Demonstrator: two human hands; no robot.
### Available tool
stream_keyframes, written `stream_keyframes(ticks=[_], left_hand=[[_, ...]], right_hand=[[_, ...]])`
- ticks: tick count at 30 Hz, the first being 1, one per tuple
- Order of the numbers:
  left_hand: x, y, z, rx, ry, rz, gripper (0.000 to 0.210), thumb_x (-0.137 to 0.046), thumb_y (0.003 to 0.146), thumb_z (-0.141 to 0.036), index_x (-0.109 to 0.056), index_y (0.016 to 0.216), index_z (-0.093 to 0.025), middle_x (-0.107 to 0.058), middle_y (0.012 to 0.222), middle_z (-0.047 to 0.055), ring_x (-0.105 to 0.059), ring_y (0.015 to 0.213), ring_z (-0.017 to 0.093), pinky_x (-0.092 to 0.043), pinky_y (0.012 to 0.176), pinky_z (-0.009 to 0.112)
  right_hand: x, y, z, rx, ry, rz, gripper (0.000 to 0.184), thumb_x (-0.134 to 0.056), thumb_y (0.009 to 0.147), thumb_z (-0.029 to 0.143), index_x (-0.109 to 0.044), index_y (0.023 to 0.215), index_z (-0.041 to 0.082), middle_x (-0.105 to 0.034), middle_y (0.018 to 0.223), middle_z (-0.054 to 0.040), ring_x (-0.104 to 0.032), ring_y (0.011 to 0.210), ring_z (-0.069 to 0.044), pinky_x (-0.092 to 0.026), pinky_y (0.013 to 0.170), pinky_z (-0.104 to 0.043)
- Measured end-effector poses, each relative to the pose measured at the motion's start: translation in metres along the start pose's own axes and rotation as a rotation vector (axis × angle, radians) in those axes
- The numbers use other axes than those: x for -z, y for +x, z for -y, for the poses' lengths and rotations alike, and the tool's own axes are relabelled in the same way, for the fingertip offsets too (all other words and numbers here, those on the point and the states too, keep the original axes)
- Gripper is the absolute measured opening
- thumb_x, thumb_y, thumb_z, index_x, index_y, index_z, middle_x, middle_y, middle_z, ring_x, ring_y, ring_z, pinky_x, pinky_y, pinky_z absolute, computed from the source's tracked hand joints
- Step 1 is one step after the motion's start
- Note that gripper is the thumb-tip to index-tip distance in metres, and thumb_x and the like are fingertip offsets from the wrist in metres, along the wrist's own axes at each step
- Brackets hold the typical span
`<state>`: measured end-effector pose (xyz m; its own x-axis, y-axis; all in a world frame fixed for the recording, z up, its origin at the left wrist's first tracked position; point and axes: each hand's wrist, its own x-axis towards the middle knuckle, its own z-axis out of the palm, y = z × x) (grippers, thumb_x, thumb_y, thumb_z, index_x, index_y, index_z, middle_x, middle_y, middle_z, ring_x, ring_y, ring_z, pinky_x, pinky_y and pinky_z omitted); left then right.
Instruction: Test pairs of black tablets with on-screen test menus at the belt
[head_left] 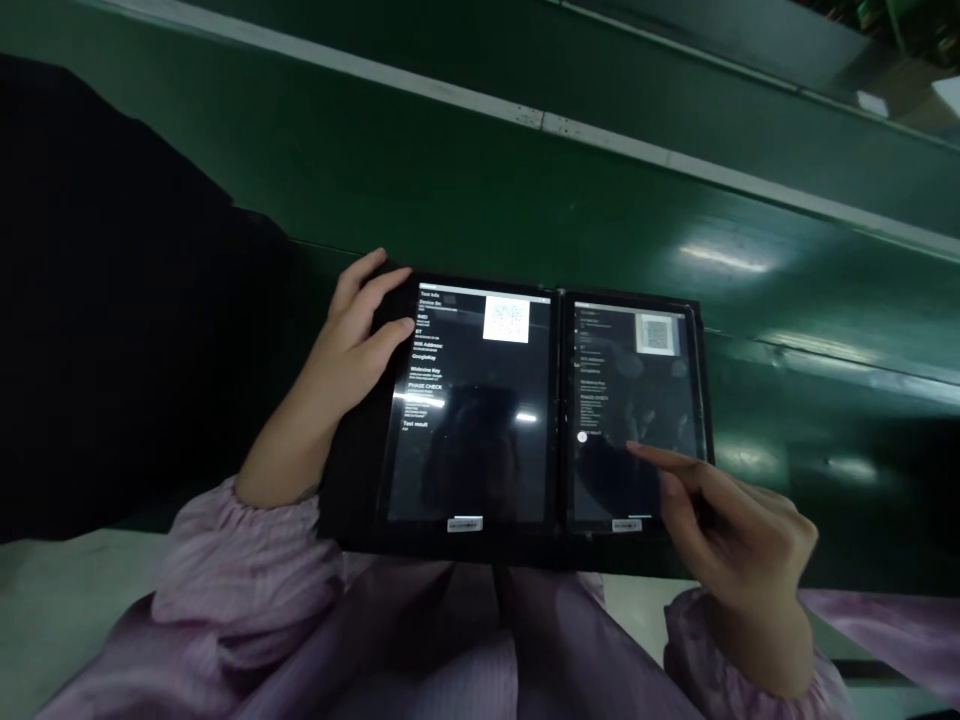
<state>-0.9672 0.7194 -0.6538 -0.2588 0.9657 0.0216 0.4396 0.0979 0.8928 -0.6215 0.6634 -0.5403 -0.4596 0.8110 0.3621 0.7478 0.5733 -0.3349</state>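
Two tablets lie side by side in a black tray (352, 460) in front of me. The left tablet (472, 450) has a lit dark screen with white text lines, a "Test result" entry and a QR code. A similar page with its own QR code shows on the right tablet (611, 480), with a small white round button near its left side. My left hand (356, 340) rests at the left tablet's upper left edge, fingers apart and fingertips touching its rim. The index finger of my right hand (735, 530) is stretched over the right tablet's screen, its other fingers loosely curled; whether it touches the glass is unclear.
The tray rests on a green work surface (450, 170) crossed by a pale strip (330, 60). A large black shape (112, 300) fills the left side. At the upper right stands a grey ledge (750, 50) with green parts behind it. Purple cloth (885, 630) shows at the lower right.
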Motion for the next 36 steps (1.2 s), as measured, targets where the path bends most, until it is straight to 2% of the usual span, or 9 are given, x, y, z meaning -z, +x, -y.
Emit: stream_keyframes(ticks=[5,10,14,19,22,25,27,32,36], left_hand=[[-0.002,-0.002,-0.002,-0.040,0.118,0.034,0.072,-0.070,0.079,-0.049,-0.060,0.146,-0.024,-0.033,0.172,0.011,-0.033,0.159,0.031,-0.032,0.130,0.052],[-0.004,-0.006,-0.006,-0.093,0.165,0.006,0.085,-0.074,0.075,-0.065,-0.060,0.146,-0.020,-0.033,0.170,0.018,-0.032,0.158,0.039,-0.028,0.131,0.059],[-0.002,-0.005,-0.007,-0.046,0.104,0.018,0.069,-0.069,0.082,-0.058,-0.062,0.142,-0.025,-0.033,0.172,0.013,-0.033,0.159,0.035,-0.029,0.131,0.057],[-0.003,-0.002,-0.016,0.029,0.028,0.006,0.057,-0.067,0.082,-0.045,-0.065,0.136,-0.025,-0.036,0.170,0.011,-0.034,0.158,0.028,-0.025,0.133,0.051],[-0.005,0.006,-0.018,0.056,0.015,-0.016,0.049,-0.066,0.082,-0.041,-0.067,0.127,-0.024,-0.041,0.166,0.011,-0.037,0.156,0.029,-0.025,0.133,0.052],[-0.006,0.013,-0.014,0.043,0.004,-0.032,0.039,-0.065,0.081,-0.040,-0.067,0.117,-0.025,-0.048,0.159,0.011,-0.040,0.154,0.030,-0.027,0.133,0.051],[-0.006,0.016,-0.011,0.023,0.012,-0.016,0.038,-0.066,0.081,-0.042,-0.066,0.117,-0.028,-0.050,0.157,0.009,-0.039,0.155,0.030,-0.027,0.133,0.052],[-0.005,0.012,-0.013,0.029,0.017,0.000,0.045,-0.069,0.078,-0.043,-0.064,0.119,-0.026,-0.044,0.162,0.011,-0.037,0.156,0.031,-0.026,0.132,0.053],[-0.006,0.010,-0.017,0.031,-0.021,-0.017,0.044,-0.067,0.080,-0.043,-0.064,0.120,-0.023,-0.042,0.164,0.013,-0.036,0.156,0.030,-0.024,0.133,0.054]], right_hand=[[-0.001,0.002,0.001,-0.016,-0.020,-0.007,0.034,-0.057,0.099,0.008,-0.050,0.069,0.023,-0.083,0.088,0.0037,-0.033,0.031,-0.004,-0.039,0.037,-0.025],[0.001,0.024,-0.007,-0.030,-0.050,0.037,0.033,-0.055,0.102,0.015,-0.050,0.070,0.025,-0.084,0.099,-0.0015,-0.039,0.034,-0.006,-0.036,0.037,-0.029],[-0.005,0.053,-0.023,-0.026,-0.064,0.111,0.027,-0.053,0.103,0.020,-0.057,0.077,0.023,-0.082,0.115,-0.0038,-0.041,0.036,-0.005,-0.035,0.039,-0.029],[-0.023,0.074,-0.040,-0.004,-0.061,0.154,0.026,-0.055,0.103,0.023,-0.056,0.077,0.022,-0.082,0.117,-0.0050,-0.045,0.039,-0.006,-0.038,0.046,-0.028],[-0.028,0.075,-0.043,-0.009,-0.062,0.133,0.027,-0.055,0.103,0.023,-0.057,0.076,0.021,-0.083,0.111,-0.0054,-0.043,0.038,-0.006,-0.036,0.045,-0.027],[-0.025,0.070,-0.039,-0.020,-0.083,0.071,0.022,-0.054,0.105,0.024,-0.069,0.090,0.021,-0.080,0.079,-0.0006,-0.041,0.037,-0.007,-0.033,0.044,-0.027],[-0.020,0.066,-0.033,-0.035,-0.096,0.027,0.021,-0.053,0.105,0.023,-0.072,0.095,0.022,-0.076,0.071,0.0013,-0.040,0.038,-0.008,-0.032,0.044,-0.027],[-0.010,0.053,-0.023,-0.094,-0.083,-0.041,0.032,-0.056,0.103,0.019,-0.052,0.072,0.023,-0.082,0.116,-0.0034,-0.040,0.038,-0.006,-0.036,0.042,-0.027],[-0.010,0.044,-0.024,-0.102,-0.066,-0.012,0.032,-0.057,0.100,0.018,-0.052,0.069,0.023,-0.083,0.108,-0.0027,-0.038,0.036,-0.006,-0.035,0.038,-0.026]])
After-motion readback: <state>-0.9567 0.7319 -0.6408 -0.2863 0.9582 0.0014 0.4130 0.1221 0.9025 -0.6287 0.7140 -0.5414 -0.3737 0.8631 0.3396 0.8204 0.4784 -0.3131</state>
